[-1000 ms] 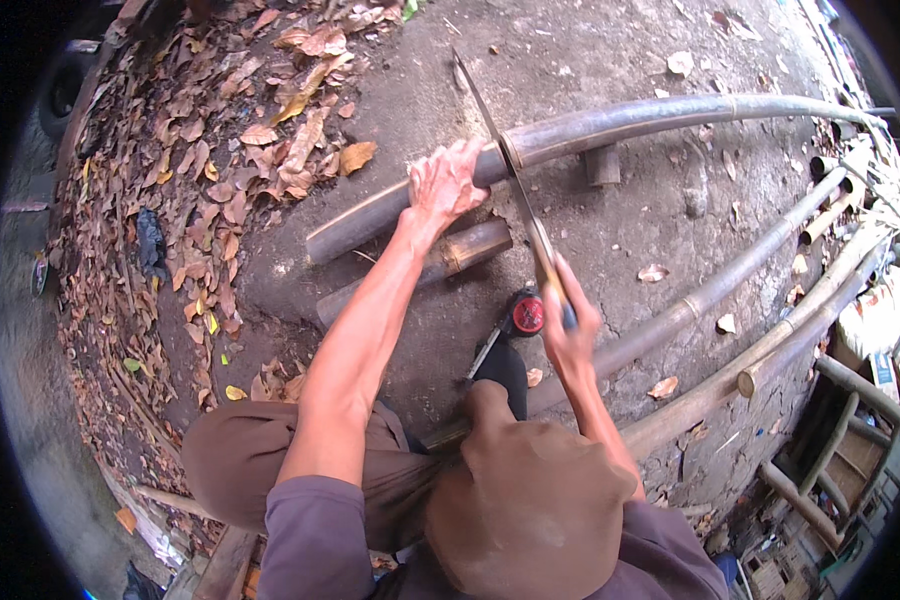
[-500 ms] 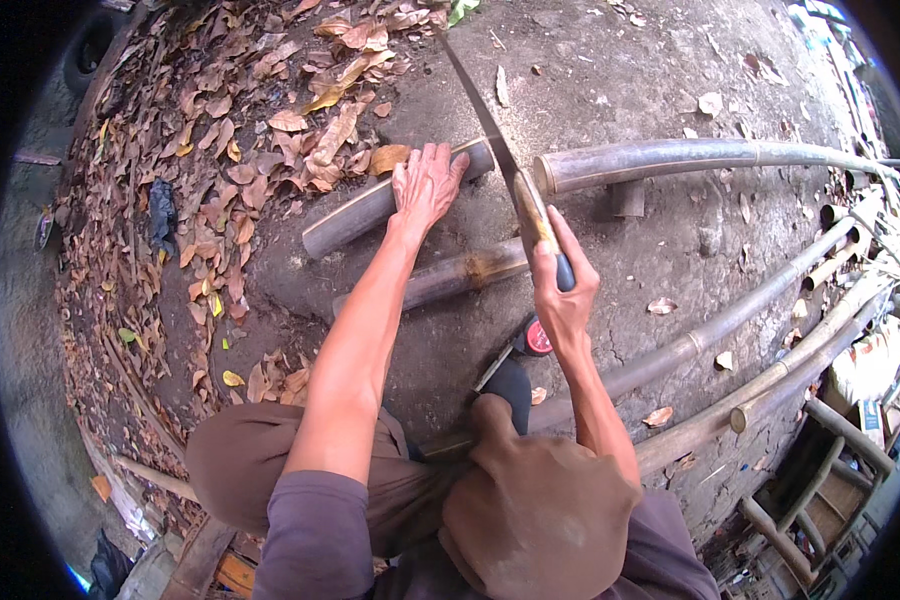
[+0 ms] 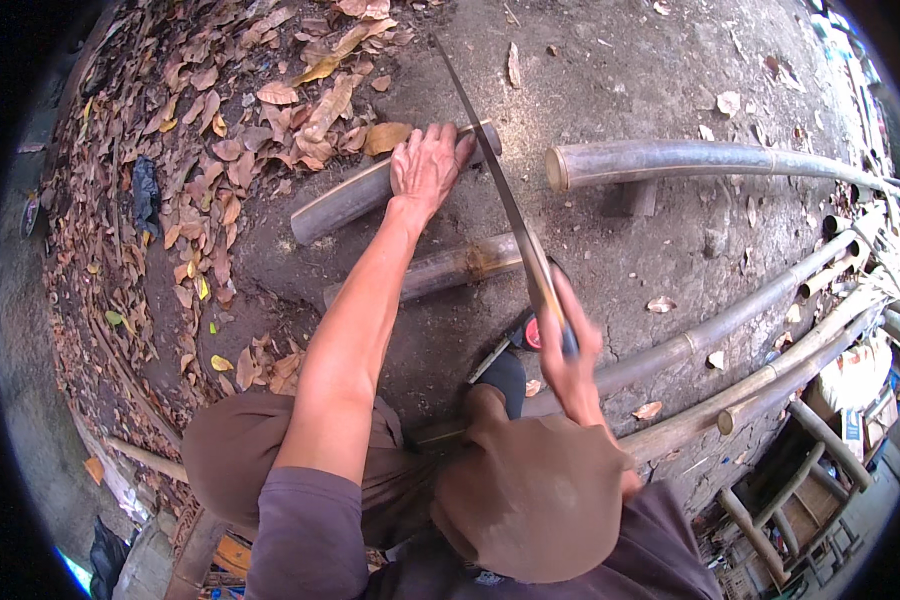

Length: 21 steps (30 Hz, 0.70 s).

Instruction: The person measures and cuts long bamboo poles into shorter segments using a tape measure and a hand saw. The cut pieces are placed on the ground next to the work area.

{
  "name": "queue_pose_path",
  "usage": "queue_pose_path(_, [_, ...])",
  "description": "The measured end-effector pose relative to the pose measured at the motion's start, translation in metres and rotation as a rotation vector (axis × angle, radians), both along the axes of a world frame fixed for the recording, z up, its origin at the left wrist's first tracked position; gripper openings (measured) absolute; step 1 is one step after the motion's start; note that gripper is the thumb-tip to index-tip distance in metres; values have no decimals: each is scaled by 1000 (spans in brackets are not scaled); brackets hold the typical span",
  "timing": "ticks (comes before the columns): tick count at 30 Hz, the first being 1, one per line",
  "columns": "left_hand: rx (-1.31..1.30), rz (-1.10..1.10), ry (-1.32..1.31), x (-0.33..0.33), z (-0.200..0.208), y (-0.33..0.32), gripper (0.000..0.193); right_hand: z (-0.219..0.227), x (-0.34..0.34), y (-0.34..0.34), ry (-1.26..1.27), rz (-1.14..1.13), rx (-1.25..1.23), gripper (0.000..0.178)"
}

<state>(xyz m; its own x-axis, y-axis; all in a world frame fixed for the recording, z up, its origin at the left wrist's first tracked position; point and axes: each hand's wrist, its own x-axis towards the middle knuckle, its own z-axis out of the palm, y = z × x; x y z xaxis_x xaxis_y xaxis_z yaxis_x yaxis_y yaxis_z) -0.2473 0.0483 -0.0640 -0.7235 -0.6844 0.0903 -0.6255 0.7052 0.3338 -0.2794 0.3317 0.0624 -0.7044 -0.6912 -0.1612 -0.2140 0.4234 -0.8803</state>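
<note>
My left hand (image 3: 428, 172) is closed over a short bamboo piece (image 3: 340, 208), pressing it from above near its right end. A handsaw (image 3: 505, 185) is in my right hand (image 3: 573, 350), which is wrapped around the handle and slightly blurred. Its long blade points away to the upper left and passes across the right end of that piece; whether the teeth touch it I cannot tell. Nearer to me, a second bamboo piece (image 3: 445, 272) lies on the ground, partly behind my left forearm and the saw. By my foot is a tape measure (image 3: 530, 333) with a red disc.
On the right, a long bamboo pole (image 3: 660, 163) rests on a small block (image 3: 630, 198). More poles (image 3: 690, 345) run toward a pile at the far right. Dry leaves (image 3: 210, 160) cover the left ground. At lower right stands a wooden frame (image 3: 800, 490).
My right hand has drawn the saw back toward me, and its blade now crosses the short piece's right end. The left hand stays on the bamboo. The view has shifted slightly.
</note>
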Motion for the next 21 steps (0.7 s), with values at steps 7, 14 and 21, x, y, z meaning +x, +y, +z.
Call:
queue_pose_path(7, [25, -2, -20, -1, -2, 1, 34, 66, 9, 60, -104, -269, -17, 51])
queue_pose_path(14, [258, -128, -247, 36, 33, 57, 44, 92, -24, 85, 116, -652, -419, 61])
queue_pose_path(21, [81, -234, 164, -17, 55, 75, 75, 47, -27, 132, 226, -943, -346, 46])
